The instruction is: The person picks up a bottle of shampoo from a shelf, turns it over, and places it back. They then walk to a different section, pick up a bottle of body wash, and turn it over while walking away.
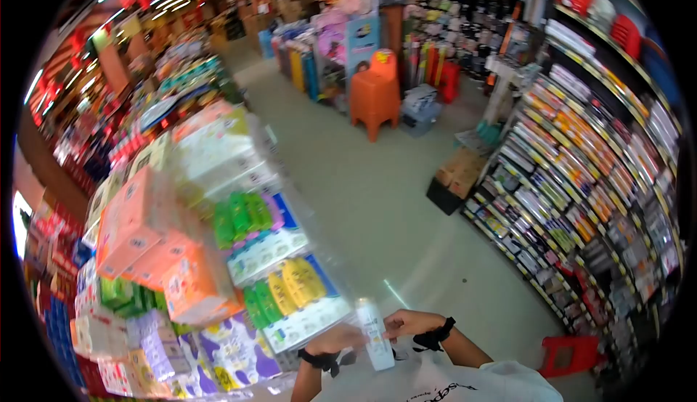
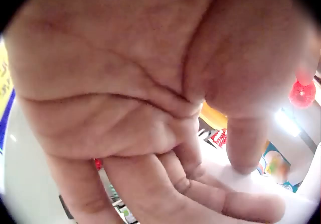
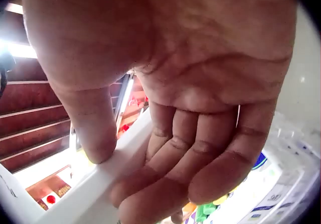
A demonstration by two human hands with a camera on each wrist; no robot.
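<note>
- Holding a white bottle [image 1: 376, 336] before the chest, a shopper works with both bare hands in a store aisle; the bottle stands at a slight slant in the head view, its print too small to read.
- Grasping one side of the bottle, the left hand [image 1: 337, 339] bends its fingers around the white surface, the thumb set against it in the left wrist view.
- Meeting the other side, the right hand [image 1: 412, 323] presses its thumb to the bottle's edge, the remaining fingers curled about it in the right wrist view.
- Circling the wrists are dark bands [image 1: 434, 334]; below them spreads a white shirt [image 1: 465, 386] with dark lettering.
- Lining the display just beside the left hand, yellow packs [image 1: 303, 280] and green packs [image 1: 234, 219] sit in rows on white packages with blue edges.
- Rising behind these, orange packages [image 1: 141, 220] are stacked near purple-and-white ones [image 1: 243, 351].
- Stretching ahead is a pale grey floor [image 1: 327, 177], with orange stools [image 1: 375, 97] stacked farther along.
- Filling the opposite side, a tall rack [image 1: 581, 162] carries tightly ranked small goods; a cardboard box [image 1: 461, 169] stands near its far end, a red plastic item [image 1: 570, 355] near its close end.
</note>
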